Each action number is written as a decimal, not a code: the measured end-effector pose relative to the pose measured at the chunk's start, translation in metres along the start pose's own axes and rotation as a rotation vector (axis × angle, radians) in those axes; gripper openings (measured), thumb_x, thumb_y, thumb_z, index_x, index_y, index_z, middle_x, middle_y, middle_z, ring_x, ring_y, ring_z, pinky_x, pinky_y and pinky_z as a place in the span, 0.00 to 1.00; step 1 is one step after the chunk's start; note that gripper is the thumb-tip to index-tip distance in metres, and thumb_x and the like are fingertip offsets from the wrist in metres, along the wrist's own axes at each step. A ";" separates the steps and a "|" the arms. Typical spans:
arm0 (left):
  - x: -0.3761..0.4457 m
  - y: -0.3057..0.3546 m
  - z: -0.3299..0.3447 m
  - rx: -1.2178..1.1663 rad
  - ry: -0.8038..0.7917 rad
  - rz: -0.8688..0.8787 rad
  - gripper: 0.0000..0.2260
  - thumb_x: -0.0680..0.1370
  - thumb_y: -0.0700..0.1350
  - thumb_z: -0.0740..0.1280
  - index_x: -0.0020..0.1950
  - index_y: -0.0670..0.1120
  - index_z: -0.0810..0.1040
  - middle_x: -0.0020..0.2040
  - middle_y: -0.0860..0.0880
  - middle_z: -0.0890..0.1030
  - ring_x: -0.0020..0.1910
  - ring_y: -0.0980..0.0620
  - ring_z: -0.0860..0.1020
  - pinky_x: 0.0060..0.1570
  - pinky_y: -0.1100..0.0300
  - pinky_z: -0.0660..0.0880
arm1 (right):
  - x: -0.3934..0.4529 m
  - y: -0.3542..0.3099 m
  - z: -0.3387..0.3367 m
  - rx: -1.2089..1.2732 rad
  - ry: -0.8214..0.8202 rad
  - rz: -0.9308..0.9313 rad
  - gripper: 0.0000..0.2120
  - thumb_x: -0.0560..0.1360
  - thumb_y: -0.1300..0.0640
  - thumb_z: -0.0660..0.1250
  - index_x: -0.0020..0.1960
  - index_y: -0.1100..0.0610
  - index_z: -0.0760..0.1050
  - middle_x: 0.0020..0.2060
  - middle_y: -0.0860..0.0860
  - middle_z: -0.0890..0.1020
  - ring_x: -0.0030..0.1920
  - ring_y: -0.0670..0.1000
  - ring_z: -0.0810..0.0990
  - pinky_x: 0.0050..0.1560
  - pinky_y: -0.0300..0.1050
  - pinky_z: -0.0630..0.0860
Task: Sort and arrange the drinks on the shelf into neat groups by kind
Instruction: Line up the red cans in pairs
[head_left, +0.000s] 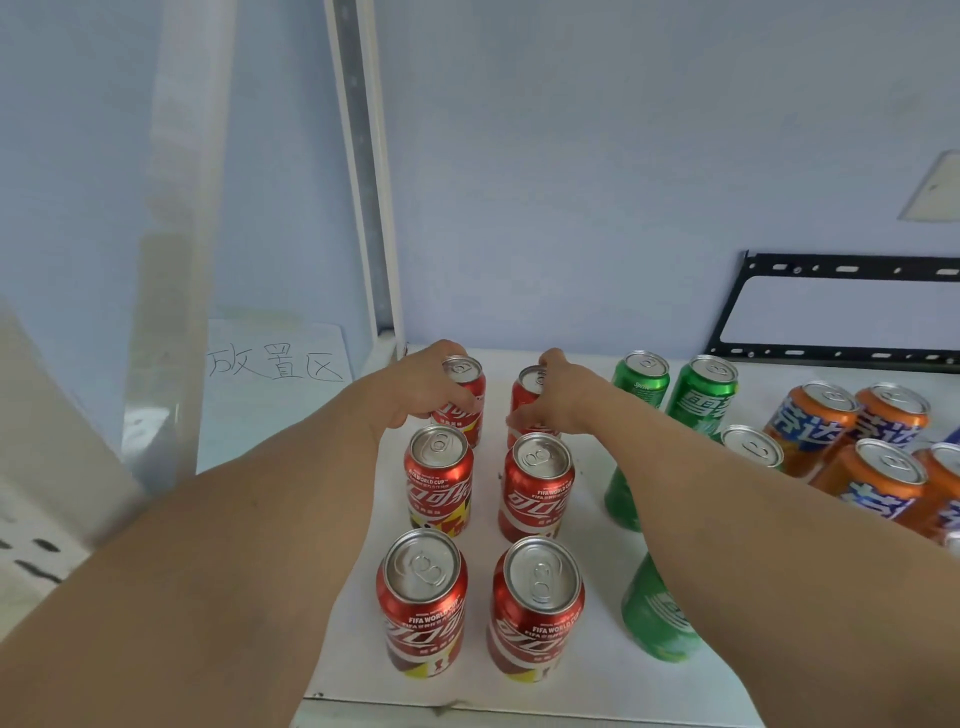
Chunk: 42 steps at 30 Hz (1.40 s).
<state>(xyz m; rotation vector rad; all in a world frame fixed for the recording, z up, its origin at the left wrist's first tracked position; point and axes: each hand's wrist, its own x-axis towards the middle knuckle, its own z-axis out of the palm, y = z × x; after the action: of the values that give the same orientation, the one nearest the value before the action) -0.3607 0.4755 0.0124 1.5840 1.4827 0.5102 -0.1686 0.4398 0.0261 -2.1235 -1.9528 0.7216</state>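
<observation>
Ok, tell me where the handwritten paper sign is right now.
In the head view the paper sign sits at the left, beyond the white shelf post, just left of the left hand gripping the back-left red can.

You've got red cola cans (439, 478) with white script and silver tops, green cans (701, 395) with white lettering, orange cans (810, 421) with blue-white bands, white shelf (592, 670).

Your two bare forearms reach forward toward the back of the shelf, left from the lower left, right from the lower right. Your left hand (423, 384) has its fingers curled in a grip, and your right hand (558, 397) curls likewise, knuckles up.
</observation>
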 end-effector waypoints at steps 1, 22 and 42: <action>-0.002 0.000 0.001 0.007 0.003 -0.002 0.31 0.68 0.41 0.79 0.65 0.55 0.69 0.57 0.44 0.78 0.55 0.44 0.78 0.55 0.45 0.79 | 0.000 0.000 -0.001 0.018 0.002 0.001 0.48 0.67 0.43 0.76 0.76 0.56 0.52 0.66 0.59 0.73 0.61 0.59 0.75 0.55 0.50 0.74; -0.020 0.009 -0.009 0.048 -0.020 -0.073 0.30 0.71 0.44 0.78 0.71 0.52 0.71 0.64 0.46 0.77 0.59 0.46 0.76 0.57 0.51 0.79 | 0.004 0.002 -0.003 0.050 -0.010 -0.085 0.39 0.70 0.47 0.75 0.75 0.53 0.61 0.66 0.55 0.74 0.62 0.57 0.75 0.60 0.53 0.75; -0.124 0.009 0.023 0.287 0.083 -0.083 0.26 0.77 0.54 0.71 0.72 0.48 0.69 0.66 0.43 0.75 0.57 0.45 0.78 0.52 0.50 0.81 | -0.093 0.013 0.009 0.005 -0.088 -0.207 0.37 0.72 0.44 0.72 0.76 0.49 0.61 0.72 0.53 0.68 0.69 0.55 0.70 0.64 0.45 0.68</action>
<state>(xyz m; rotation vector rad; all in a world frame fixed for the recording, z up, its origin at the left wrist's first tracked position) -0.3625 0.3523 0.0406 1.7283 1.7383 0.3289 -0.1632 0.3463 0.0341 -1.8789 -2.1724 0.7896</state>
